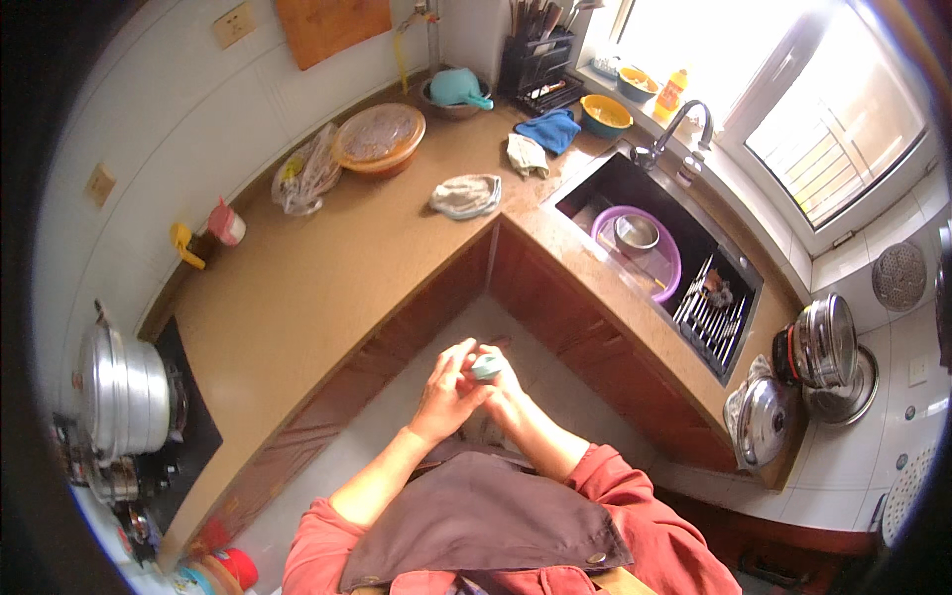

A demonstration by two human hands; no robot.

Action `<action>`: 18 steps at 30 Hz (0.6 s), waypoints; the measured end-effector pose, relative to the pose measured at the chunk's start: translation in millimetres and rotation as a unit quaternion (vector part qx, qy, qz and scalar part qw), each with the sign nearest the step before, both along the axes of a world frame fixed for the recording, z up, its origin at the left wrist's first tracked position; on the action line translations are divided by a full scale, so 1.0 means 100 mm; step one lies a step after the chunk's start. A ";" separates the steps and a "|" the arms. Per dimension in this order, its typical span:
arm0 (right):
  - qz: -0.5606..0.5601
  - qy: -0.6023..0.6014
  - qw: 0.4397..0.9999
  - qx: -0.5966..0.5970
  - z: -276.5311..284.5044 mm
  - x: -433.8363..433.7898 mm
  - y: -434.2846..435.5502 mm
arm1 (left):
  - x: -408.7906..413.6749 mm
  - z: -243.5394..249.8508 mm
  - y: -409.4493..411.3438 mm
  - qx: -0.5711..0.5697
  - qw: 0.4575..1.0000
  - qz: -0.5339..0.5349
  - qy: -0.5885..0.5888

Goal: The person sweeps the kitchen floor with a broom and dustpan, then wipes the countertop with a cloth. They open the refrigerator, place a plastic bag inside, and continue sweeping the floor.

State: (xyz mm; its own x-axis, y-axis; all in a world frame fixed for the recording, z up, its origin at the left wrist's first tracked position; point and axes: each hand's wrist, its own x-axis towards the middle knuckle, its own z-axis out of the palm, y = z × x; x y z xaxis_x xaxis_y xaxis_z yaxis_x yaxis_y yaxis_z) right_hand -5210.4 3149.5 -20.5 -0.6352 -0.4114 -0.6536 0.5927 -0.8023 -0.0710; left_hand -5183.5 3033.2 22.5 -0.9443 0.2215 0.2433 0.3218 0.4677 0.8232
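Both of my hands meet in front of my body, above the floor between the two arms of the corner counter. A small pale green object (487, 367), too small to identify, is between them. My right hand (502, 383) is closed around it. The fingers of my left hand (448, 390) are bent against its left side, and whether they grip it is hard to tell. Beyond the hands, a crumpled white cloth (466, 196) lies near the counter's inner corner.
The counter (297, 312) runs left to a stove with a large aluminum pot (126, 394). On the right, the sink holds a purple basin (673, 260) under a faucet (695, 111). A covered bowl (379, 137), a blue cloth (549, 132) and a lidded pan (762, 420) stand or lie around.
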 end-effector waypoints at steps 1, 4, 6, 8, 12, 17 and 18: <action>-0.087 0.140 0.985 -0.052 -0.63 -0.19 0.05 | -0.31 -0.03 0.19 -0.008 0.996 -0.052 0.066; -0.120 -0.036 0.977 -0.172 -0.59 -0.71 0.09 | -0.99 -0.15 0.34 -0.009 1.000 -0.020 -0.017; 0.002 0.130 0.983 -0.128 -0.73 -0.73 0.41 | -1.36 -0.11 0.39 0.018 0.998 -0.058 0.027; 0.078 0.070 0.981 0.163 -0.21 -0.88 0.66 | -1.72 -0.12 0.36 -0.010 0.998 -0.058 0.014; -0.055 0.110 0.870 0.477 0.21 -0.99 1.68 | -2.34 -0.42 0.51 -0.008 0.996 -0.080 -0.045; -0.223 0.090 0.762 0.602 0.63 -1.28 3.29 | -2.82 -1.04 0.74 0.054 0.989 -0.052 -0.130; -0.254 0.124 0.753 0.594 0.67 -1.40 3.63 | -2.88 -1.07 0.79 0.044 0.987 -0.028 -0.149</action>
State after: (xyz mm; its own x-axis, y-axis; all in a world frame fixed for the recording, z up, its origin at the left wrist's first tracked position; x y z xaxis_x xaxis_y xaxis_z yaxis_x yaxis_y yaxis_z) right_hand -5350.3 3512.5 46.2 -0.6766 0.7076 -0.2036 0.0813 -0.2030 -0.9758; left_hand -5471.6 3111.8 -85.0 -0.9637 0.2660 -0.0224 0.0827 0.3775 0.9223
